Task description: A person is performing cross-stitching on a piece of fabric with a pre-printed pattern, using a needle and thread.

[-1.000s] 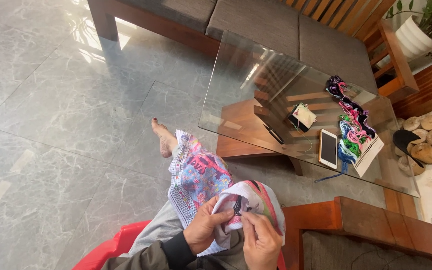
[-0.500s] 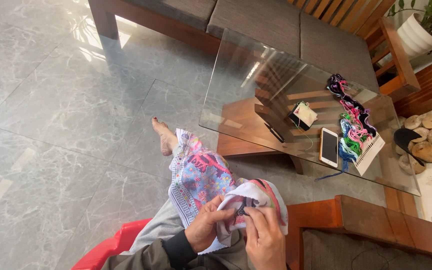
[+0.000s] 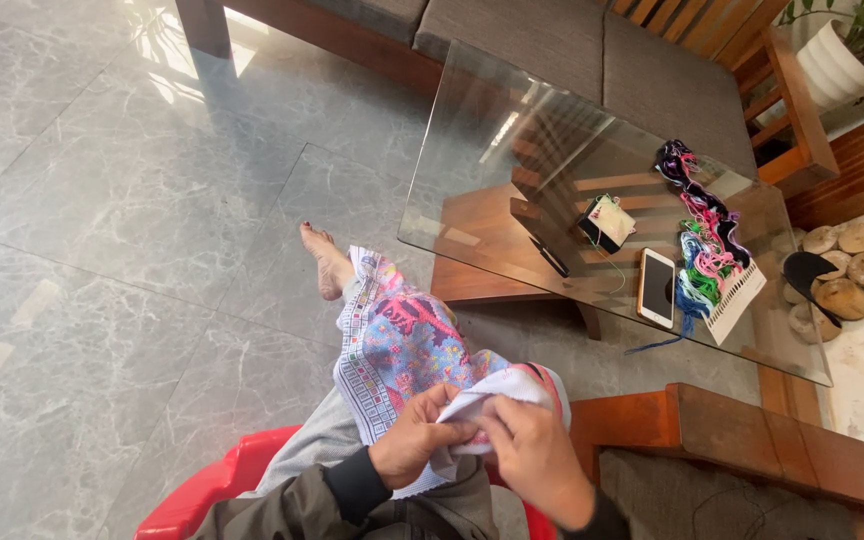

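A cross-stitch cloth [image 3: 402, 345] with a blue, pink and red picture lies over my lap and hangs toward the floor. My left hand [image 3: 414, 435] pinches its folded white edge from the left. My right hand [image 3: 532, 455] grips the same fold from the right, fingers closed, close against the left hand. Whether a needle is between the fingers cannot be made out. I sit on a red plastic chair [image 3: 217, 490], one bare foot [image 3: 324, 262] stretched out on the grey tiles.
A glass-topped wooden coffee table [image 3: 512, 160] stands ahead right, carrying a phone [image 3: 657, 287], a small thread card [image 3: 607, 222] and bundles of coloured threads [image 3: 707, 245]. A wooden sofa [image 3: 552, 40] lies beyond; a wooden armrest [image 3: 732, 430] sits at my right.
Both hands have closed in on the white fold; the right hand slid left over it, hiding the patch of stitching visible earlier.
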